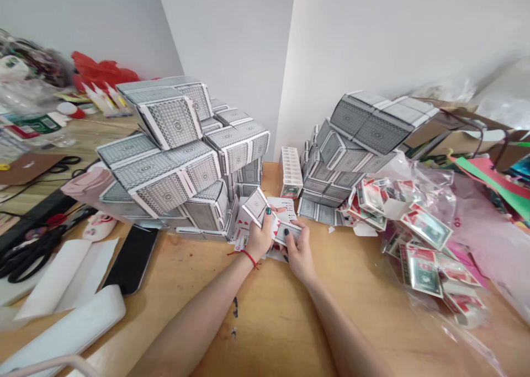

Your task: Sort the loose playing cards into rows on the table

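My left hand (261, 234) is closed on playing cards (255, 205) with a grey patterned back, the thumb lying along their edge. Another few playing cards (289, 233) are pinched in my right hand (300, 251), thumb on top of the patterned back. Both hands are close together over the table (271, 316). Beneath them lie loose face-up cards (240, 234), partly hidden by the fingers. Boxy structures built from grey-backed cards rise beyond my hands, one at the left (165, 170) and one at the right (351, 139).
Between the structures stands a row of small boxes (291, 170). Opened card boxes (422, 272) lie on a clear plastic bag at the right. Toward the left are a black phone (131, 258), scissors (37, 250), a white roll (53, 277) and a computer mouse (99, 225).
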The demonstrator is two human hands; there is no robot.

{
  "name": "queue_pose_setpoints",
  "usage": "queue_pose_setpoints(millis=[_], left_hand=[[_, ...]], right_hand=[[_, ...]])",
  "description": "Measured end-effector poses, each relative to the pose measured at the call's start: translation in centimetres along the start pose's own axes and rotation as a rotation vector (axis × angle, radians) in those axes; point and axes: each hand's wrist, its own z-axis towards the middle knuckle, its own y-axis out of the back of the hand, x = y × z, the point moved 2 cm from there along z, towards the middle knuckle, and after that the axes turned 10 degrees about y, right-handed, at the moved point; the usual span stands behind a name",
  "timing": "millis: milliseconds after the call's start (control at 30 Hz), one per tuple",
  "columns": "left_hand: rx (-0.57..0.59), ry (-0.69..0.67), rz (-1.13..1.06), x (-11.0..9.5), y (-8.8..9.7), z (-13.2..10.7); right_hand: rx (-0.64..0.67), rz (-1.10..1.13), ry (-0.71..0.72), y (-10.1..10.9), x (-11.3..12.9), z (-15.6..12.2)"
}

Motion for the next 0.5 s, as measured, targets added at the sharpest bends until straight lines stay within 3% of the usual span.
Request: queue_pose_setpoints(millis=[133, 333, 500], left_hand=[[0.027, -0.022, 0.059, 0.0, 0.0, -0.2], [-0.079, -0.310, 0.406, -1.1, 1.0, -0.2], [-0.069, -0.367, 0.656, -0.9, 1.2, 0.2]], right_hand=[[-0.011, 0.002, 0.071, 0.1, 0.2, 0.1], [-0.085, -0.151, 0.173, 0.9, 0.5, 0.2], [-0.112, -0.284, 0.220, 1.4, 0.6, 0.2]])
